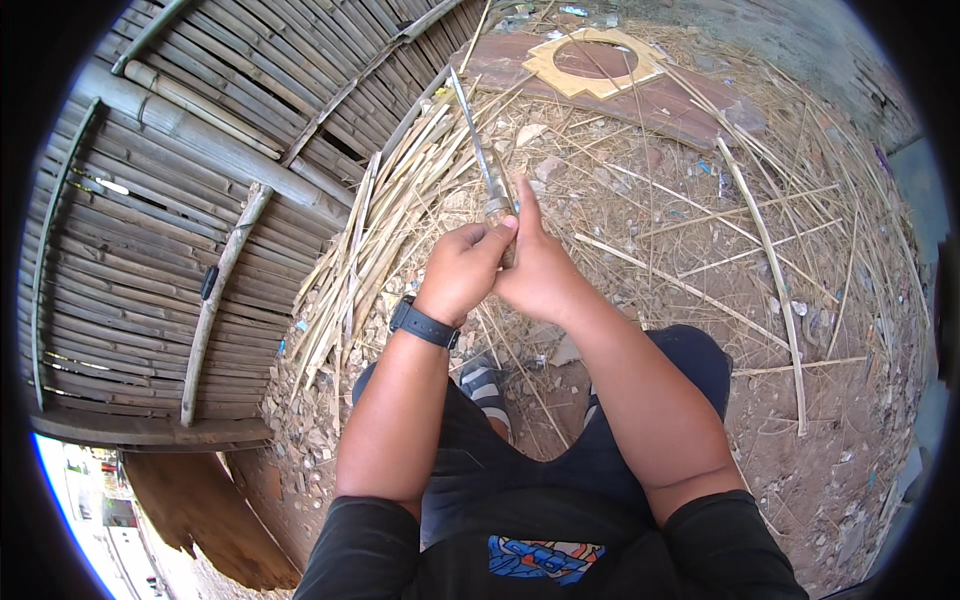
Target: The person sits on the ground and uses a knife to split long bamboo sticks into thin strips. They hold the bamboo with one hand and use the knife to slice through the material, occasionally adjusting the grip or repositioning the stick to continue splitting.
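A long knife [470, 125] with a narrow blade and a worn wooden handle points up and away to the left in front of me. My left hand [462, 262], with a dark watch [424, 322] on its wrist, is closed at the handle, its thumb pressed against it. Against the handle's other side lies my right hand [540, 270], one digit stretched up beside the handle. Its other fingers are mostly hidden, but the handle sits against its palm. Both hands meet above my knees.
Split bamboo strips [385, 215] lie piled along the slatted bamboo wall [200, 210] at left. A yellowish board with a round hole [545, 68] rests on a reddish-brown plank [680, 110] at the far side. Loose strips [768, 255] and chips litter the dirt floor at right.
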Tool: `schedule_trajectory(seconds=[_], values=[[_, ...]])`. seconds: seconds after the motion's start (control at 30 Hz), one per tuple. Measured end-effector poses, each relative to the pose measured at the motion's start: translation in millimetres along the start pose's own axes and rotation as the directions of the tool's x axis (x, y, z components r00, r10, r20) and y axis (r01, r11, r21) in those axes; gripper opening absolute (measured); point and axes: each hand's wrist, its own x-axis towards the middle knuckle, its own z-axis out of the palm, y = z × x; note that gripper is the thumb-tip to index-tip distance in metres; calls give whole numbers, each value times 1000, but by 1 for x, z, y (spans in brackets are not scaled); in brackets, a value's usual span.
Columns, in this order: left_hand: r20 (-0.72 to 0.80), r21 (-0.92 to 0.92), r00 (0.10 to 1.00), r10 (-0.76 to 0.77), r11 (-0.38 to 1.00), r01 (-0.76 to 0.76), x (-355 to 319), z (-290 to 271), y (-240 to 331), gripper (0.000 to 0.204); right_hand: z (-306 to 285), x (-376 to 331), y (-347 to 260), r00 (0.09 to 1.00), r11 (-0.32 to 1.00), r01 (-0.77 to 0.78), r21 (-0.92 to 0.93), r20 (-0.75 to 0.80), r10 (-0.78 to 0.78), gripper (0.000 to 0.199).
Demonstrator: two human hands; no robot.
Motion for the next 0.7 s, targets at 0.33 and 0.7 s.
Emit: schedule_trajectory(seconds=[0.33,0.7], values=[[-53,6,993,-104,994,105,-31,-16,-3,38,-227,-48,92,881,956,-182,230,-394,263,73],[-171,168,977,-124,974,153,-63,-19,24,39,-352,-280,544,357,180,-931,-317,-693,626,82]])
